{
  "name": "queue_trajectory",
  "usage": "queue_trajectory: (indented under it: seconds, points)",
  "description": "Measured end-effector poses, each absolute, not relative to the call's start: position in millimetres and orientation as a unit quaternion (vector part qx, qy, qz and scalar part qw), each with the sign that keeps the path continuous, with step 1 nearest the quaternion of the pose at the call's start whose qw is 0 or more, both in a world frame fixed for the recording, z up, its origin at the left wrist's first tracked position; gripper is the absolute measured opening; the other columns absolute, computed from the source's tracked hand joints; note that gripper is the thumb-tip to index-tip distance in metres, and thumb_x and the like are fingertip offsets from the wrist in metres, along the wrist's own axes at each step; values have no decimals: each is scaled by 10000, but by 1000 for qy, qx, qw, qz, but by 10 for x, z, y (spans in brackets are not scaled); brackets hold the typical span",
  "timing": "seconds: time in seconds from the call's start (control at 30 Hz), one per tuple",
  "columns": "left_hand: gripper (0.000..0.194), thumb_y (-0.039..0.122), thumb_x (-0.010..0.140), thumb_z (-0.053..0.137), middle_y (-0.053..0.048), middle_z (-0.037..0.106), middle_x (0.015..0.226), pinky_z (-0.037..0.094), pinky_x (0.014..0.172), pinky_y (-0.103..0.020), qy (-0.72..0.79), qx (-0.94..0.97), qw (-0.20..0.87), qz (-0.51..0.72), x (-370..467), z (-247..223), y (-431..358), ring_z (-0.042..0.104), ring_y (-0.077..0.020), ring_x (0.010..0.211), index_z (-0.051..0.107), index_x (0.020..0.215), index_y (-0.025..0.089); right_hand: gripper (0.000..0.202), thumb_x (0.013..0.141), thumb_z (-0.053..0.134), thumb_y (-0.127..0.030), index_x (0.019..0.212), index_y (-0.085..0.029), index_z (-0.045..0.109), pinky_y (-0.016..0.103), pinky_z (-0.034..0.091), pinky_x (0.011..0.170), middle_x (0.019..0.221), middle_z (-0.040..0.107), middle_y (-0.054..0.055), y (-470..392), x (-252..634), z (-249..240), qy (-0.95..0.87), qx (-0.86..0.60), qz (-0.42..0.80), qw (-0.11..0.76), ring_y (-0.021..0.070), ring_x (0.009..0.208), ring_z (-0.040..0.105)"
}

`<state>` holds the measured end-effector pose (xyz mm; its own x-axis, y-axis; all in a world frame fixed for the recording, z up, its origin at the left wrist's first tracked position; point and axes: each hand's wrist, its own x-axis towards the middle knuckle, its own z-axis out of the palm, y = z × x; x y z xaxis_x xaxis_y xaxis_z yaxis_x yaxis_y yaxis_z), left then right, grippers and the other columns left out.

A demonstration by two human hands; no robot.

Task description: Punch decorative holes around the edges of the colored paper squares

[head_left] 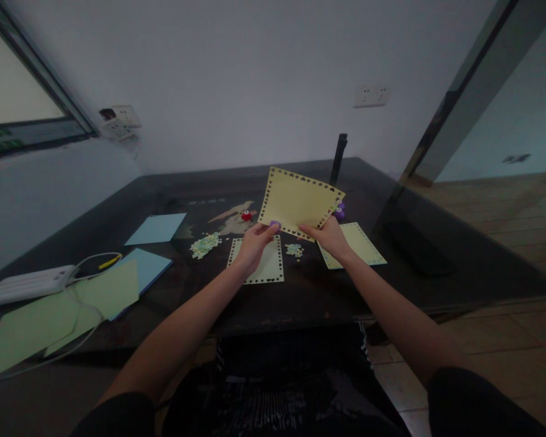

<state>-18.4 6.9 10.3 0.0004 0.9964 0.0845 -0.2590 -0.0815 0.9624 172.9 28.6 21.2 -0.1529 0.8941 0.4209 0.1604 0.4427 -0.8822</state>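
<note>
A yellow paper sheet (pixel 300 200) with shapes punched along its edges is held up, tilted, above the table. At its lower left corner, my left hand (pixel 253 247) is closed on a small purple craft punch (pixel 275 226), which sits at the sheet's edge. My right hand (pixel 330 237) pinches the lower right part of the sheet, thumb in front and fingers behind. Beneath lie a pale punched sheet (pixel 268 261) and, to the right, a stack of yellow punched sheets (pixel 357 246). Another purple punch (pixel 340 211) and a red punch (pixel 246 215) stand behind.
Paper cut-outs lie in a larger pile (pixel 204 245) and a smaller one (pixel 294 249). Blue sheets (pixel 157 229), green sheets (pixel 95 291) and a white power strip (pixel 27 285) with a cable occupy the left. A black upright object (pixel 339 159) stands at the back.
</note>
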Motion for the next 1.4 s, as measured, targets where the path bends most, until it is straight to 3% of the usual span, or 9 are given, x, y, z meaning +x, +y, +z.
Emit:
queue_trajectory:
  seconds: [0.5, 0.83, 1.4]
  points:
    - [287, 366, 671, 728, -97, 676, 912, 407, 790, -322, 407, 476, 513, 586, -200, 36, 110, 602, -182, 848, 680, 847, 144, 387, 663, 709, -336, 1002, -153, 665, 466, 502, 897, 1059, 680, 118, 288, 1722, 201, -666, -385, 376, 516, 283, 976, 638]
    - [278, 350, 687, 715, -109, 691, 928, 414, 897, -351, 384, 489, 501, 601, -173, 61, 87, 612, -187, 885, 695, 853, 129, 384, 660, 709, -343, 998, -166, 670, 466, 490, 913, 1063, 681, 107, 263, 1707, 226, -666, -392, 362, 521, 290, 1034, 614]
    - [256, 350, 675, 722, -111, 703, 902, 417, 903, -371, 398, 493, 485, 603, -178, 15, 141, 626, -200, 881, 707, 808, 132, 390, 669, 702, -318, 1020, -151, 666, 444, 484, 914, 1062, 682, 111, 333, 1735, 138, -678, -393, 348, 514, 269, 1004, 630]
